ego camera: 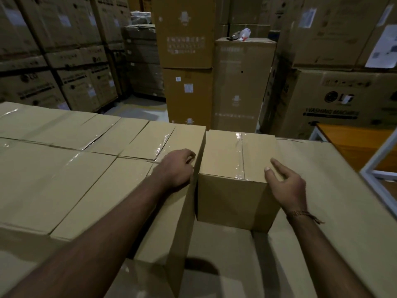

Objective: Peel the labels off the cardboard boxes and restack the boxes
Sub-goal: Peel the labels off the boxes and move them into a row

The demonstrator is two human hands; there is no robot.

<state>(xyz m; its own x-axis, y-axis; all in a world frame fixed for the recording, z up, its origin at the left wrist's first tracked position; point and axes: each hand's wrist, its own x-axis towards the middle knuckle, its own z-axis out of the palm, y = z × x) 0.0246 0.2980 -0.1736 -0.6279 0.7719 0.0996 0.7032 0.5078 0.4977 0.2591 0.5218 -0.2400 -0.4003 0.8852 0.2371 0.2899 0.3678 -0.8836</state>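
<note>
Flanking box, left fingers hidden

both hands flank taped box.

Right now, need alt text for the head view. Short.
A person's left hand and right hand flank a small taped cardboard box that sits beside a row of taller taped boxes, the right hand open against its corner. Stacked appliance cartons fill the dim warehouse behind.
</note>
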